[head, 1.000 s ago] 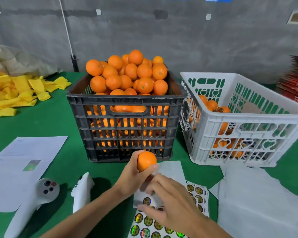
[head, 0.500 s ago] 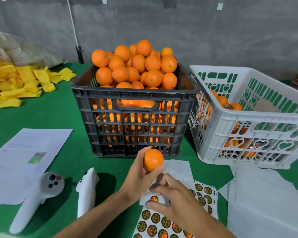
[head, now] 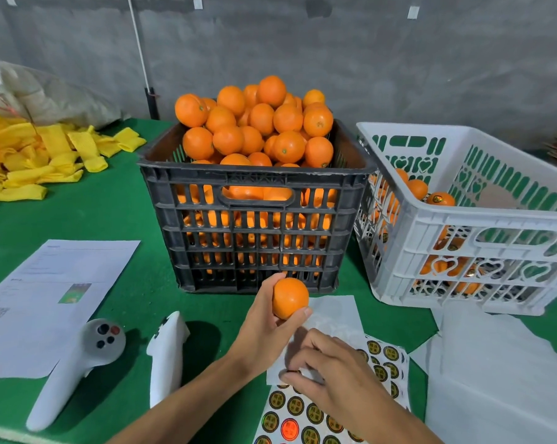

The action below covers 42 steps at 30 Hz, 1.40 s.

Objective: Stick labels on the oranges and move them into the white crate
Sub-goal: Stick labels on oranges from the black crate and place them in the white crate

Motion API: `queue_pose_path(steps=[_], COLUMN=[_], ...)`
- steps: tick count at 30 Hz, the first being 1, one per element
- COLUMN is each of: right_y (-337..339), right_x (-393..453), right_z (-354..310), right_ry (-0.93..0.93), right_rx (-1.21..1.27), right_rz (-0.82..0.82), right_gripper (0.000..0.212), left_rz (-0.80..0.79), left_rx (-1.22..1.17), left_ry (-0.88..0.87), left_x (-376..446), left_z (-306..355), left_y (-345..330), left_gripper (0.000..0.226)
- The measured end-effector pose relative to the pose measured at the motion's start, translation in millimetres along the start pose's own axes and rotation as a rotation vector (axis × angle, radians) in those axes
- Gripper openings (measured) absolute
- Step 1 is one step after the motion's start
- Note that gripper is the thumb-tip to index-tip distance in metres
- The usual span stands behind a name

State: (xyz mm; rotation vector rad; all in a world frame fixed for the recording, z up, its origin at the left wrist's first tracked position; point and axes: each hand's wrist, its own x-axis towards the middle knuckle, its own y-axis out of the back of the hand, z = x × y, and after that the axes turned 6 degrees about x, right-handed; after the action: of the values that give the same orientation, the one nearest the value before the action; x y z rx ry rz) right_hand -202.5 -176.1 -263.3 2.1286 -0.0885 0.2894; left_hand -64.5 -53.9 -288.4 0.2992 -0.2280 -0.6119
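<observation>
left hand (head: 264, 325) raised, fingers curled; right hand (head: 331, 376) low, fingertips pinched

Right hand (head: 331, 376) covers sticker sheet (head: 309, 415) top; sheet cut off below.

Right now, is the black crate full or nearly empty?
Full. The black crate has oranges heaped well above its rim, and more show through its slatted front wall.

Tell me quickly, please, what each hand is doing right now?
Left hand: holds one orange up in its fingers.
Right hand: fingers curled over the sticker sheet, seemingly pinching a label; the grip itself is hidden.
</observation>
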Motion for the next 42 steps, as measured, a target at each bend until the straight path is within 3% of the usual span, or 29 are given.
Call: queue_pose_path(steps=[2, 5, 9, 12, 16, 21, 25, 28, 31, 33, 35, 37, 39, 42], right_y=[-1.8, 3.3, 21.1, 30.8, 41.5, 76.0, 102.9, 121.9, 150.2, 173.4, 191.9, 203.1, 208.3, 204.2], right_x=[-3.0, -1.2, 15.0, 27.7, 32.5, 35.1, 38.7, 45.4, 53.0, 57.9, 63.5, 70.8, 79.3, 92.3], right_z=[-0.2, -1.7, -1.1, -2.6, -6.1, -13.8, -23.5, -34.8, -36.1, -28.1, -13.9, 1.4, 15.4, 28.3], right_ry=[0.019, -0.098, -0.216, -0.238, -0.273, -0.225, -0.026, -0.073, -0.145, -0.165, -0.163, -0.141, -0.103, -0.041], right_rx=[0.039, 0.418, 0.696, 0.772, 0.672, 0.437, 0.097, 0.083, 0.091, -0.006, -0.157, -0.327, -0.426, -0.453], right_rz=[0.039, 0.118, 0.455, 0.536, 0.577, 0.699, 0.882, 0.841, 0.889, 0.971, 1.028, 1.037, 0.989, 0.88], right_gripper=[0.025, 0.02, 0.022, 0.013, 0.016, 0.05, 0.028, 0.058, 0.083, 0.082, 0.072, 0.054, 0.044, 0.043], left_rz=[0.0, -0.005, -0.016, -0.008, 0.019, 0.065, 0.097, 0.156, 0.109, 0.029, 0.037, 0.181, 0.309, 0.291], left_rx=[0.0, 0.0, -0.044, -0.047, 0.002, 0.095, 0.187, 0.389, 0.5, 0.526, 0.622, 0.739, 0.837, 1.053], left_ry=[-0.002, -0.002, -0.044, -0.086, -0.212, -0.368, -0.519, -0.689, -0.82, -0.858, -0.885, -0.848, -0.654, -0.208], left_x=[-0.3, 0.1, -0.6, -2.0, -1.9, 14.4, 29.4, 42.5, 63.3, 81.7, 104.9, 136.3, 173.7, 223.6], left_z=[0.8, 3.4, 9.1, 18.9, 37.1, 73.4, 121.3, 164.9, 205.9, 228.6, 244.7, 255.2, 258.3, 242.2], left_y=[0.6, 2.6, 3.6, 2.8, 2.6, 10.6, 12.1, 8.8, 1.9, -1.4, 0.5, 11.9, 30.6, 62.0], left_gripper=[0.081, 0.081, 0.076, 0.075, 0.077, 0.077, 0.074, 0.076, 0.079, 0.086, 0.079, 0.052, 0.03, 0.042])
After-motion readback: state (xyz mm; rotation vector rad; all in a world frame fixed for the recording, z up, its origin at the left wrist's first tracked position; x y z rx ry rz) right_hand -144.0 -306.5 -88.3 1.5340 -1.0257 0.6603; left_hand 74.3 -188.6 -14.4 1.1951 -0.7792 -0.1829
